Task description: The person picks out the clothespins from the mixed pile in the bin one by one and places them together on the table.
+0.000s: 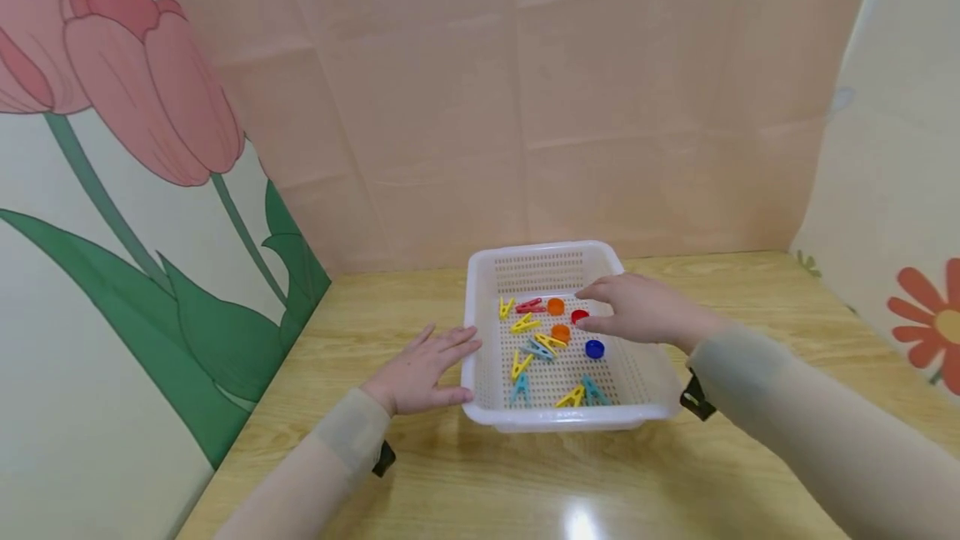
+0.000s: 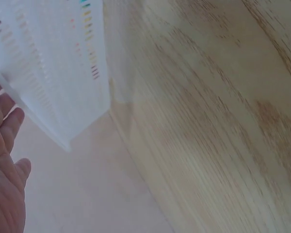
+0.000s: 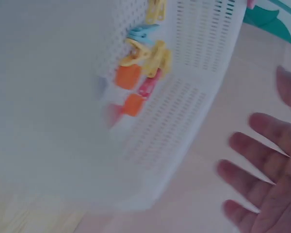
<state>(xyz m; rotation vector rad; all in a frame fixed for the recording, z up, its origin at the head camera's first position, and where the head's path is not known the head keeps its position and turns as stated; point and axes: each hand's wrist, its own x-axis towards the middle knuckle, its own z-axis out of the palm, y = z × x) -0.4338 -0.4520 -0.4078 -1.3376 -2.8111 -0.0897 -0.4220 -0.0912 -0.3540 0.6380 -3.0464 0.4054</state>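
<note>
A white plastic basket [image 1: 555,417] with perforated walls stands on the table. My left hand [image 1: 423,369] touches its left rim, fingers spread and fairly straight; the left wrist view shows those fingers [image 2: 12,126] along the outer edge. Over the right part of the basket hovers my right hand [image 1: 648,307], its fingers extended and nothing in them. Inside lie several clothespins: yellow [image 1: 520,365], light blue [image 1: 521,388] and a red one [image 1: 529,305]. Among them are bottle caps: two orange [image 1: 556,307], a blue [image 1: 595,349] and a red [image 1: 580,317], the last partly hidden behind my right fingers.
The wood-grain table [image 1: 450,490] extends around the basket. Behind it hangs a creased pinkish-beige sheet [image 1: 525,107]. A panel with painted tulips [image 1: 150,82] borders the left side, and a wall with an orange flower [image 1: 941,323] the right.
</note>
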